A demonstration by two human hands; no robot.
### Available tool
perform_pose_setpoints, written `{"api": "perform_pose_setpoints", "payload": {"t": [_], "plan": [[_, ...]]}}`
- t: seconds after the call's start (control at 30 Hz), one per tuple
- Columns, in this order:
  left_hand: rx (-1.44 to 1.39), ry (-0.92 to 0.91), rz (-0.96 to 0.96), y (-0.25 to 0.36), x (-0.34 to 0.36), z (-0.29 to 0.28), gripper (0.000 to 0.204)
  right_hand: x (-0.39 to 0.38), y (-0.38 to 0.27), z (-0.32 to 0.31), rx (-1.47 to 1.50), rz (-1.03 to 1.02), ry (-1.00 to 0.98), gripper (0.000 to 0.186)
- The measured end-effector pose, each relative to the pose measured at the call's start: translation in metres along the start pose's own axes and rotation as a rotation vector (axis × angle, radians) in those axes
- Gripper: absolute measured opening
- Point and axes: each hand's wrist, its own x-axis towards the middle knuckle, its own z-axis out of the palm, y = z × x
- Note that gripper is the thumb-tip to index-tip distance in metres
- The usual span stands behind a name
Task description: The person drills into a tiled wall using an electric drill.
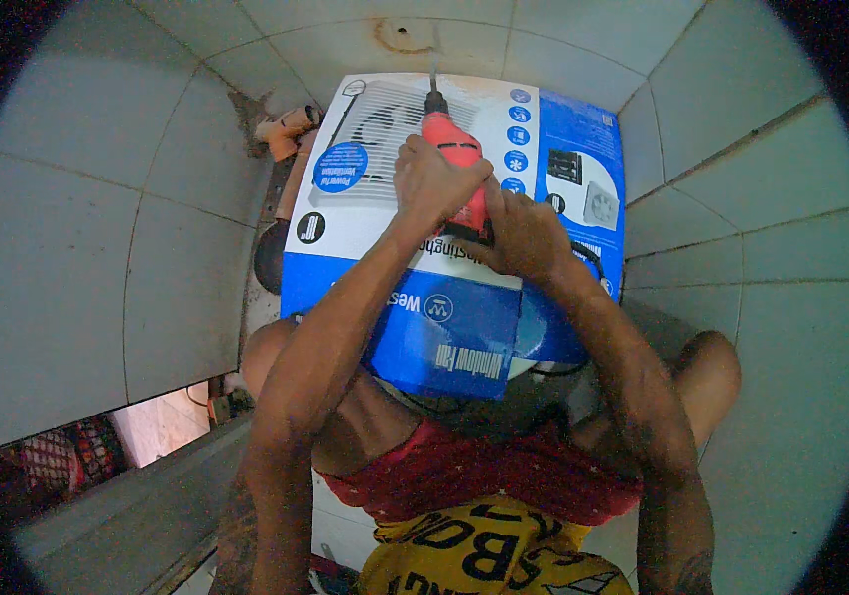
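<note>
Head view: left hand (430,181), right hand (532,233) clamped on drill (459,149); bit (432,81) could skid on tile (578,40) if tilted.

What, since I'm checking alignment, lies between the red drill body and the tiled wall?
Head view: the black chuck and thin bit, with the box partly beneath.

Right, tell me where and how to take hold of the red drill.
Probably by the drill's red body, coming from its rear: the black chuck and slim bit point away toward the far tiled wall, while the thicker body lies nearer the person.
</note>
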Motion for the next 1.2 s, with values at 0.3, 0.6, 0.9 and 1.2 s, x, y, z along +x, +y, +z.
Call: {"api": "perform_pose_setpoints", "payload": {"t": [0.3,0.6,0.9,1.2], "plan": [[-0.016,-0.019,0.016,-0.005,0.003,-0.002,0.095,0.001,-0.009,-0.007,0.018,0.041,-0.071,0.095],[-0.001,-0.052,-0.012,-0.004,0.004,-0.005,0.097,0.002,-0.013,-0.011,0.021,0.083,-0.101,0.093],[-0.004,-0.066,-0.010,-0.005,0.005,-0.006,0.100,0.004,-0.011,-0.003,-0.017,0.070,-0.065,0.105],[0.019,-0.099,-0.018,-0.005,0.008,-0.009,0.103,0.004,-0.013,0.001,-0.041,0.096,-0.088,0.102]]}}
